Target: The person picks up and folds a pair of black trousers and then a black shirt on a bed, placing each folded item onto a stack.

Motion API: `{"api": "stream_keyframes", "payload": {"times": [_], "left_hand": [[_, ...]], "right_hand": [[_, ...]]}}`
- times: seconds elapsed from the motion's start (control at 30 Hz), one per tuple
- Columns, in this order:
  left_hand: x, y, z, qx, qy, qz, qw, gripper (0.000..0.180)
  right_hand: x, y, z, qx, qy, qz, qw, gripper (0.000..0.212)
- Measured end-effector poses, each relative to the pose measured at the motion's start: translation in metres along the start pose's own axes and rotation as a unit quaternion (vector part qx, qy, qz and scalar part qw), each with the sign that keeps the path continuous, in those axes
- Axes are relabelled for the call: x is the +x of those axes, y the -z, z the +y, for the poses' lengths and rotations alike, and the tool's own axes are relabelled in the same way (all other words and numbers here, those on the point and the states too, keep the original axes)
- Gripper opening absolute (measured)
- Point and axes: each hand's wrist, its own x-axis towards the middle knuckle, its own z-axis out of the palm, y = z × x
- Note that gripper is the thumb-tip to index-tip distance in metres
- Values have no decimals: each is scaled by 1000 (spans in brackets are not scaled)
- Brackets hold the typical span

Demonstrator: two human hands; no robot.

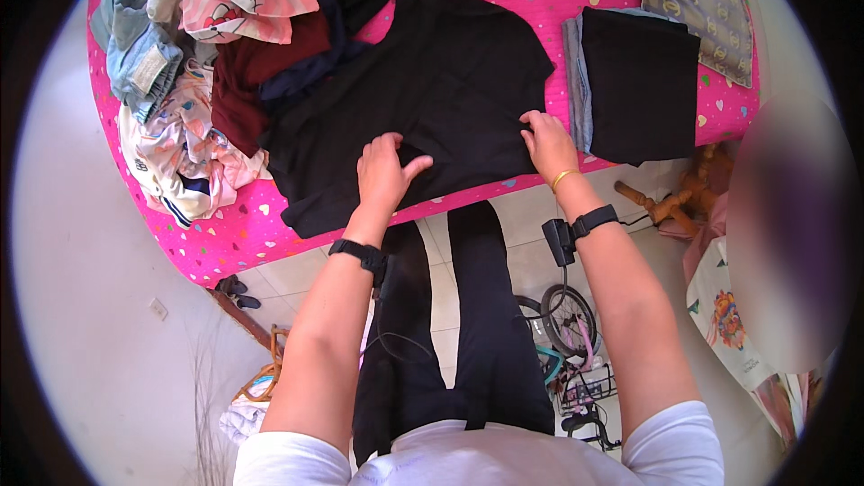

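Observation:
A black top [450, 63] lies spread on the pink heart-patterned bed cover [261, 225], its narrow neck-like end pointing away from me. On its near part rests my left hand [382, 171], open, with the thumb held apart from the fingers. My right hand [549, 148] is at the top's right edge, fingers bent and thumb apart, touching the cloth near the side of the bed. To the right of that hand lies a stack of folded clothes [639, 85], black on top with grey and blue layers showing at its left side.
At the left, a loose pile holds a pink printed garment [243, 0], maroon cloth [270, 58] and light-blue denim [148, 72]. A grey patterned pillow [711, 9] lies at the far right. Below the bed stand a small bicycle [571, 324] and a wooden frame [679, 202].

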Motion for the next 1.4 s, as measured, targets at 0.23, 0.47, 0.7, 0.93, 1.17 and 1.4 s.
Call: {"api": "stream_keyframes", "payload": {"times": [0.23, 0.47, 0.7, 0.93, 1.17, 1.4], "left_hand": [[-31, 8, -50, 100, -42, -40, 993, 31], [-49, 20, -98, 114, 37, -15, 993, 33], [-71, 32, -128, 101, -48, -6, 994, 36], [-75, 62, -190, 147, 75, 35, 986, 18], [-42, 86, -191, 36, 135, 187, 972, 26], [-2, 84, -209, -76, 326, 190, 923, 48]], "right_hand": [[6, -8, 8, 46, -55, 29, 997, 5], [0, -6, -14, -69, -32, 119, 990, 8], [-18, -21, -61, -4, 69, -28, 997, 9], [-20, -47, -95, -33, -21, -110, 993, 32], [-13, -49, -124, -47, -8, -111, 993, 29], [8, -70, -182, -11, 94, -93, 991, 27]]}}
